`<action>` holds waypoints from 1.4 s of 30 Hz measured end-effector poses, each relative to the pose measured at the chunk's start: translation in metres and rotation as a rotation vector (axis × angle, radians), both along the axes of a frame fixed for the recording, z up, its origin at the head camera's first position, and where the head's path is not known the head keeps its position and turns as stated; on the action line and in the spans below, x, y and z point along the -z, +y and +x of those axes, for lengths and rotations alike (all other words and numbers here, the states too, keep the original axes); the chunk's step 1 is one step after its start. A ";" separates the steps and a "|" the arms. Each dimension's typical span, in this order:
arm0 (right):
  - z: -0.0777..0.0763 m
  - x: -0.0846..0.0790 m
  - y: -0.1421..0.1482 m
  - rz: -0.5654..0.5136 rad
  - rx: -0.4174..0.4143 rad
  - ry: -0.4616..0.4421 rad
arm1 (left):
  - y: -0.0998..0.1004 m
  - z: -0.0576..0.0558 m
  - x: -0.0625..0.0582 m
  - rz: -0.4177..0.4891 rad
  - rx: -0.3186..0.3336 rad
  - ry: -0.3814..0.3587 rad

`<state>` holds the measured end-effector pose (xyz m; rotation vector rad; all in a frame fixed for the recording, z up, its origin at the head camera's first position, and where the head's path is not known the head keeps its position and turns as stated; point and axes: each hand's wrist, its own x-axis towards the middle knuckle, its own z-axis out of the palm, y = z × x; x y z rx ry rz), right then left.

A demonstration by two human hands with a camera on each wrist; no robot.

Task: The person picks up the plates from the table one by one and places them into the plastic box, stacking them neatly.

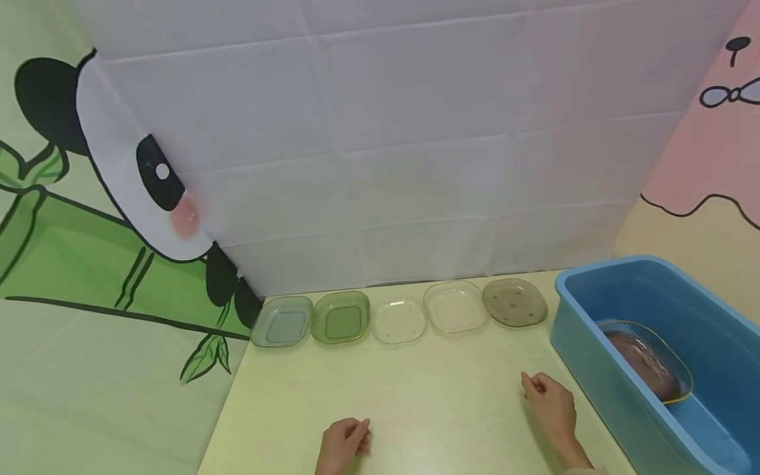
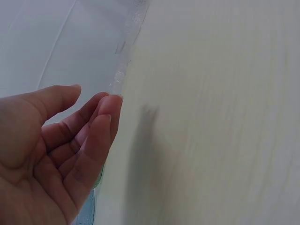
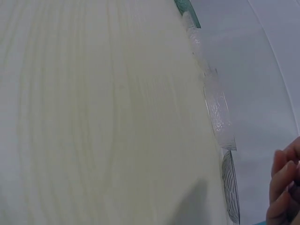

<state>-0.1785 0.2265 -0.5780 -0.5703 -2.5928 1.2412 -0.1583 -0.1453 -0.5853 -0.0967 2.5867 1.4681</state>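
Grip of the left hand [image 1: 346,443] is loosely curled, thumb apart from the fingertips, with nothing in it, above the near part of the desk [image 1: 439,396]. The right hand [image 1: 552,409] has bent fingers and an empty grip, near the blue tub [image 1: 594,369]. Beyond both hands, along the desk's far edge, a row runs left to right: pale blue dish [image 1: 282,321], green dish [image 1: 341,317], round clear dish [image 1: 399,321], squarish clear dish [image 1: 456,307] and grey-brown dish [image 1: 514,302]. Inside the tub sits a yellow-rimmed clear container [image 1: 691,379] with something brown [image 1: 644,365], whether within or beneath I cannot tell.
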 end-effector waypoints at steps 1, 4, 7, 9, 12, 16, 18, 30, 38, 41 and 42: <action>0.000 0.001 0.001 -0.003 0.001 -0.008 | -0.001 0.000 0.000 0.002 -0.002 0.000; 0.001 0.005 0.002 -0.013 0.003 -0.024 | -0.001 -0.001 0.000 0.020 -0.005 -0.003; 0.001 0.007 0.002 -0.012 0.017 -0.038 | 0.001 -0.002 0.000 0.033 -0.007 -0.003; 0.001 0.009 0.001 -0.010 0.029 -0.048 | 0.002 -0.003 0.000 0.030 -0.006 -0.001; 0.001 0.010 -0.001 -0.021 0.031 -0.070 | 0.002 -0.004 0.000 0.020 -0.007 0.002; 0.004 0.011 -0.001 -0.036 0.015 -0.115 | 0.003 -0.004 0.002 0.014 -0.004 0.005; 0.005 0.011 -0.001 -0.041 0.009 -0.133 | 0.003 -0.004 0.001 0.009 -0.002 0.006; 0.008 0.016 -0.006 -0.048 -0.050 -0.161 | -0.002 -0.008 -0.003 0.003 0.005 0.036; 0.010 0.017 -0.009 -0.053 -0.126 -0.201 | -0.015 -0.028 -0.017 0.007 -0.029 0.088; 0.011 0.015 -0.011 -0.059 -0.136 -0.206 | -0.028 -0.038 -0.029 -0.021 -0.105 0.111; 0.011 0.014 -0.012 -0.062 -0.141 -0.209 | -0.034 -0.042 -0.033 -0.027 -0.141 0.116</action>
